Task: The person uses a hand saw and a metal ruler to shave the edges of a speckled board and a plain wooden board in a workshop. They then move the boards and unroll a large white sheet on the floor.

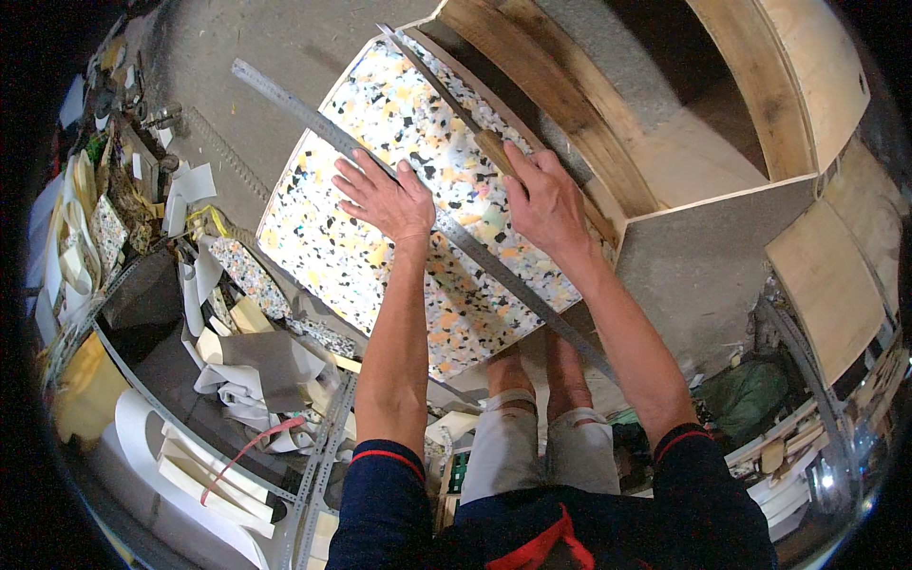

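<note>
A speckled slab of multicoloured bonded foam [318, 214] lies in front of me, tilted in the view. Across it runs a long metal ruler [503, 277], both ends reaching past the foam. My left hand [391, 201] presses on the ruler and foam with its fingers spread. Wrapped round the wooden handle of a long knife [432, 84] are the fingers of my right hand [553, 204]. The thin blade points away to the far left, along the foam's right side, its tip by the far corner. My right palm hides part of the handle.
A wooden frame [570, 114] with curved slats adjoins the foam's right side. Foam offcuts and scraps [252, 275] pile up on the left, near a perforated metal rail [318, 475]. A plywood panel [826, 275] stands at the right, by a green bag [750, 394].
</note>
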